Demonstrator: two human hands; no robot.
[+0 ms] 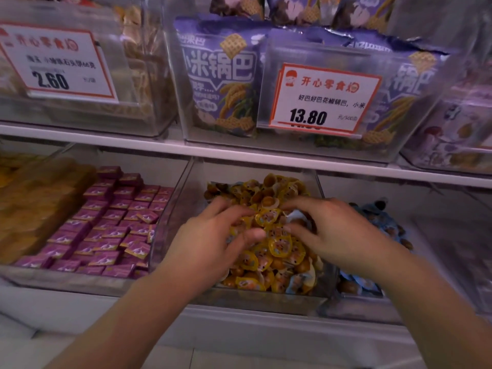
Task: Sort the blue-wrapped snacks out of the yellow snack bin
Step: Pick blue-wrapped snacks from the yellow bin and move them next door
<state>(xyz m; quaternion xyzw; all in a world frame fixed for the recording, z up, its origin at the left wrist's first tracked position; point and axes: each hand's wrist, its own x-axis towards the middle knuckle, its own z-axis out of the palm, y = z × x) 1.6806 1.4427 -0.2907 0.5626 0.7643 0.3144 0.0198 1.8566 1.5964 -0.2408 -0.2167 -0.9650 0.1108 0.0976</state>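
Observation:
A clear plastic bin on the lower shelf holds a heap of yellow-wrapped snacks. Both my hands are inside it, on top of the heap. My left hand lies over the left part of the pile with curled fingers digging among the yellow wrappers. My right hand reaches in from the right, and its fingertips touch a pale blue wrapper near the middle; I cannot tell whether they pinch it. Another blue-wrapped snack shows at the bin's front right corner.
To the right stands a bin with blue-wrapped snacks. To the left is a bin of purple packets. The shelf above carries purple snack bags and price cards.

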